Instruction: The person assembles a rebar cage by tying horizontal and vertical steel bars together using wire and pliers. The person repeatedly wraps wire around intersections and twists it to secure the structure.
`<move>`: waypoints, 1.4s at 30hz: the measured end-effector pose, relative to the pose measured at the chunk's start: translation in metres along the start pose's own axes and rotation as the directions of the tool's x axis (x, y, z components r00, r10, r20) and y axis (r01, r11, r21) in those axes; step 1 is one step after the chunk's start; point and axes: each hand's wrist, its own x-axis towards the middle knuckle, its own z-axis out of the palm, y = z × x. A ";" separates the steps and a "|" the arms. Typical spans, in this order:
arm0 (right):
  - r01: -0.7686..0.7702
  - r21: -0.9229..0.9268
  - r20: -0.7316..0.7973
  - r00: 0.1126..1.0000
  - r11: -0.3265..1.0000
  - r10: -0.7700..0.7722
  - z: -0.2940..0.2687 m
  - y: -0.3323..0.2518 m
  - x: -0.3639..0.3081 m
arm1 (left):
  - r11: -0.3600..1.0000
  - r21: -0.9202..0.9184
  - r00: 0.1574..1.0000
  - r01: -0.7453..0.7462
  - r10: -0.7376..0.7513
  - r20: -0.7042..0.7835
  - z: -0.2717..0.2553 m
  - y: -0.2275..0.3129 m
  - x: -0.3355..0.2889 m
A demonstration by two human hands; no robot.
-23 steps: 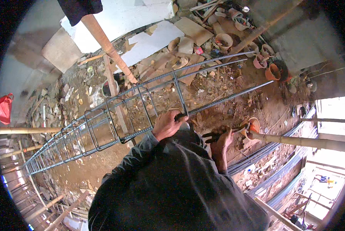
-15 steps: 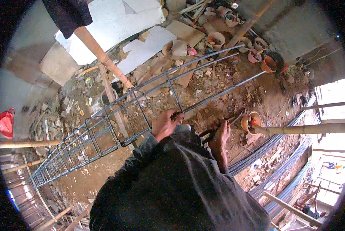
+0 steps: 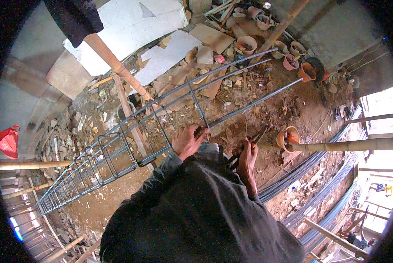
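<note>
A long cage of steel rebar (image 3: 140, 163) with square stirrups runs from the far left up to the upper right. My left hand (image 3: 188, 141) has its fingers closed round the near bar, by the foot of the last stirrup (image 3: 196, 101). Just right of it, my right hand (image 3: 248, 161) is closed on a dark metal hand tool (image 3: 261, 134) resembling pincers, with a bit of orange at the grip. A thin strand stands up beside its fingers, perhaps wire. My dark sleeve and clothing cover the lower middle.
An orange-rimmed bucket (image 3: 287, 139) stands right of my hands, near a bamboo pole (image 3: 345, 146). Bundled steel bars (image 3: 310, 162) lie at the lower right. Several buckets (image 3: 247, 44) stand at the back, and rubble and boards (image 3: 170, 55) cover the ground. Another bamboo pole (image 3: 117, 65) slants at upper left.
My right hand has shifted slightly left and turned, so the tool points more upward. My left hand keeps its hold on the bar. The view has shifted slightly.
</note>
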 end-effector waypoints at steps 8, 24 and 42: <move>0.106 0.135 -0.101 0.991 0.985 -0.093 0.011 0.009 0.001 | 1.000 0.000 1.000 0.025 -0.025 -0.011 -0.013 0.022 -0.001; 0.260 -0.435 0.089 0.965 0.862 -0.246 -0.018 -0.017 -0.024 | 0.998 -0.053 0.999 0.043 -0.043 0.015 0.021 -0.003 -0.001; 0.200 -0.563 0.247 0.967 0.802 -0.068 0.012 0.014 -0.024 | 0.997 0.025 0.988 0.071 -0.073 0.134 -0.027 0.030 0.013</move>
